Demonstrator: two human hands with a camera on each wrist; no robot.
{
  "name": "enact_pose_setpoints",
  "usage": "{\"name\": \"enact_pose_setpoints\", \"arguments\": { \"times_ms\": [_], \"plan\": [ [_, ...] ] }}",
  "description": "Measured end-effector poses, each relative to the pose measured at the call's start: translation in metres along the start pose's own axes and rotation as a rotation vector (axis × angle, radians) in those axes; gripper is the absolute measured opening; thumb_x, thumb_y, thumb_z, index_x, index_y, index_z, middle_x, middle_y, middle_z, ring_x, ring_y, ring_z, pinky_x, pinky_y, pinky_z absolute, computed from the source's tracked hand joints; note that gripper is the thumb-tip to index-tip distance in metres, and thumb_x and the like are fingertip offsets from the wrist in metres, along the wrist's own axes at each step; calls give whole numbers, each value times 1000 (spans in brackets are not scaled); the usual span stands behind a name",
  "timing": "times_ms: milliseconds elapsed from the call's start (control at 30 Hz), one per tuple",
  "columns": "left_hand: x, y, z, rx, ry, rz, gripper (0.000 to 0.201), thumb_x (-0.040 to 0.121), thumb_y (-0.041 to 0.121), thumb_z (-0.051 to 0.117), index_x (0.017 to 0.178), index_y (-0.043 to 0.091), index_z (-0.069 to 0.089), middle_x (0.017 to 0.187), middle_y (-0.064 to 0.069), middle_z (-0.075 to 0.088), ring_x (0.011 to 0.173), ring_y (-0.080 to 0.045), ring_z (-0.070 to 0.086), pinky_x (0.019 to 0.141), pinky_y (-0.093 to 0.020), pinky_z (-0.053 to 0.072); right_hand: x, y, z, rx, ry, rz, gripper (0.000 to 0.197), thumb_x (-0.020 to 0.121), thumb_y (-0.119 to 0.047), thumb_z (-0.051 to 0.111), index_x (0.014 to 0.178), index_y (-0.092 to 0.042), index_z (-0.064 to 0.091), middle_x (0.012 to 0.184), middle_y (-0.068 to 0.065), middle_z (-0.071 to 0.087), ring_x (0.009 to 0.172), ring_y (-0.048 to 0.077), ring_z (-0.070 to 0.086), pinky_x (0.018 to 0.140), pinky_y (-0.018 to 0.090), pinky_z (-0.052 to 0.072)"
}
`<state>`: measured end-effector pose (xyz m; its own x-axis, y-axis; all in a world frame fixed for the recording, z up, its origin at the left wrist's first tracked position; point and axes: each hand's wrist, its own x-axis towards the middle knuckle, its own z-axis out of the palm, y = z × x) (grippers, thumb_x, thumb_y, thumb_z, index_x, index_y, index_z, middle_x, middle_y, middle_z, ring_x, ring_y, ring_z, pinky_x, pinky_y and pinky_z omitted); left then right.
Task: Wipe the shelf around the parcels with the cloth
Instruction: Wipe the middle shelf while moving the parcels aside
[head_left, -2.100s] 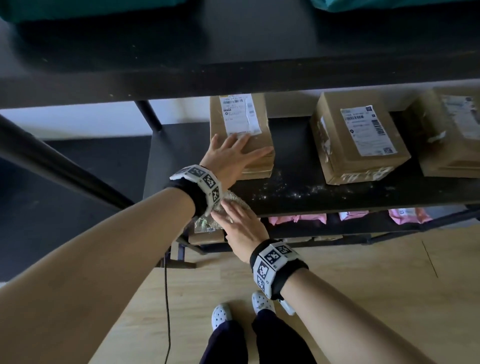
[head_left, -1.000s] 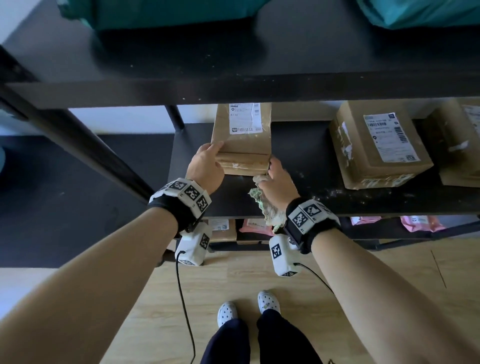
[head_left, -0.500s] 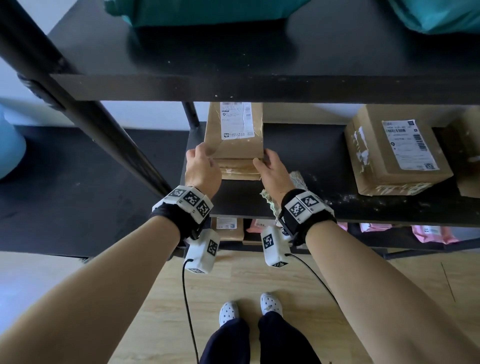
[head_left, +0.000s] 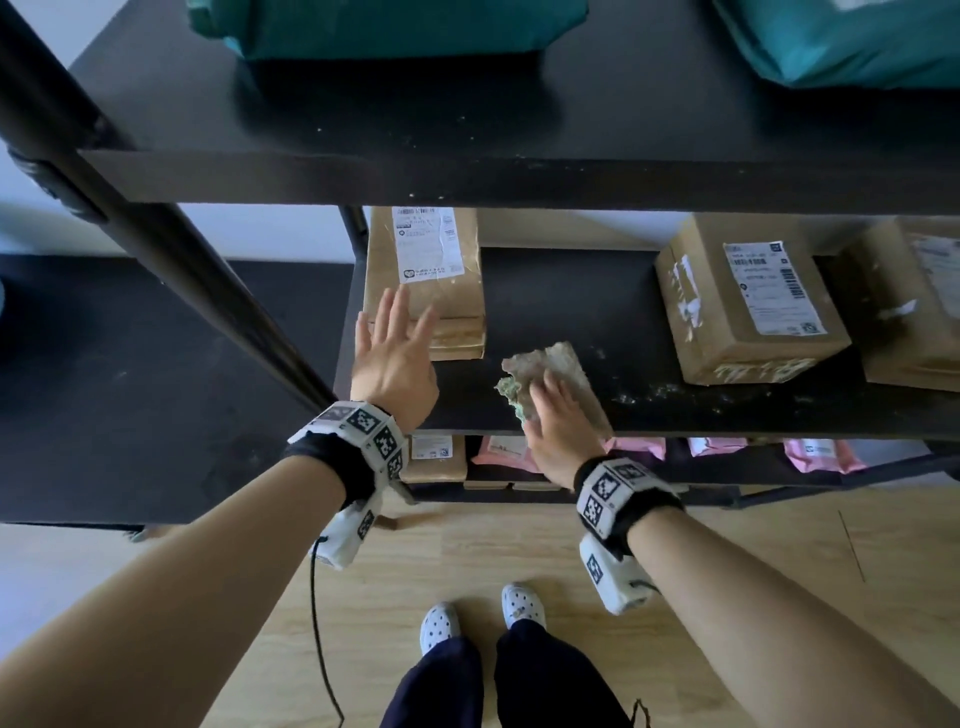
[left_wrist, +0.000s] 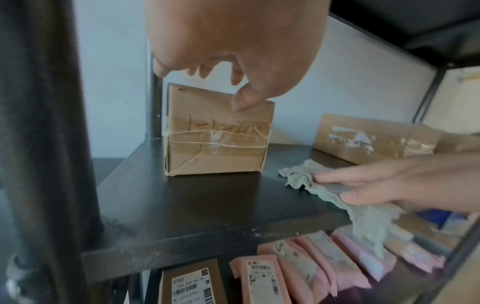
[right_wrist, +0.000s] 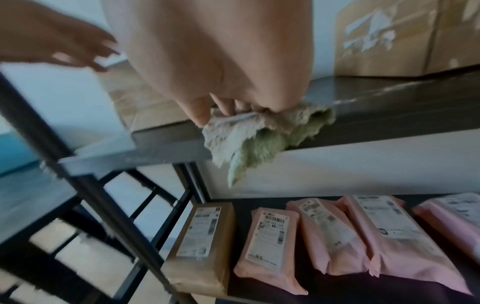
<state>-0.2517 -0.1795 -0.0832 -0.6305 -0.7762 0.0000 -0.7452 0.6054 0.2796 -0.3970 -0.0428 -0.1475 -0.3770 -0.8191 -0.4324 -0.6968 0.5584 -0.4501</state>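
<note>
On the black middle shelf (head_left: 571, 291) a tall brown parcel (head_left: 423, 280) stands at the left end, seen close up as the parcel (left_wrist: 217, 139). My left hand (head_left: 395, 338) hangs open just in front of its near top edge, fingers spread and holding nothing. A grey-green cloth (head_left: 558, 358) lies on the shelf to the parcel's right, its tail hanging over the front edge. My right hand (head_left: 550, 400) presses flat on it with straight fingers (left_wrist: 345, 179). From below, the cloth (right_wrist: 259, 135) bunches under that hand. White dust (head_left: 670, 389) streaks the shelf further right.
Two more brown boxes (head_left: 748, 301) (head_left: 914, 312) stand to the right on the same shelf. The upper shelf (head_left: 467, 171) overhangs closely, with teal bags on it. A slanted black post (head_left: 171, 249) is at the left. Pink mailers (right_wrist: 270, 246) and a brown box (right_wrist: 202, 242) fill the shelf below.
Both hands held the left parcel's front corners. The left hand has let go and opened; the right hand has moved right onto the cloth, now spread on the shelf.
</note>
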Motion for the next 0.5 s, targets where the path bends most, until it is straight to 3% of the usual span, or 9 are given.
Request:
{"name": "enact_pose_setpoints", "arguments": {
  "times_ms": [67,167,267,333,500],
  "plan": [
    [0,5,4,85,21,157,76,83,-3,48,147,27,20,159,-11,1,147,-25,-3,119,-49,-2,12,-7,9,-61,-15,-57,55,102,-24,25,152,-11,5,161,8,-7,149,20,-6,120,32,-2],
    [3,13,10,294,-44,323,81,84,-1,48,148,33,12,160,-7,-4,147,-24,-6,115,-51,-9,38,-18,8,-115,-3,-136,55,102,-26,27,152,-12,7,162,8,-2,150,23,-1,122,34,2],
    [9,17,15,502,-121,389,80,87,8,47,148,32,1,159,-2,-16,146,-24,-15,115,-53,-10,56,-12,-5,-216,-24,-149,57,102,-30,29,152,-17,6,162,3,-4,150,22,-1,121,34,2],
    [12,14,16,566,-150,376,79,88,14,47,148,29,-1,158,0,-20,145,-25,-18,115,-52,-9,60,3,-19,-264,-6,-109,57,101,-35,28,152,-20,7,162,1,-4,150,20,-1,120,34,1],
    [11,9,12,571,-164,365,78,88,18,48,149,25,1,158,1,-18,145,-24,-16,116,-51,-6,46,47,-42,-202,17,153,58,101,-36,24,152,-22,2,161,2,-11,149,19,-6,122,39,1]
  ]
}}
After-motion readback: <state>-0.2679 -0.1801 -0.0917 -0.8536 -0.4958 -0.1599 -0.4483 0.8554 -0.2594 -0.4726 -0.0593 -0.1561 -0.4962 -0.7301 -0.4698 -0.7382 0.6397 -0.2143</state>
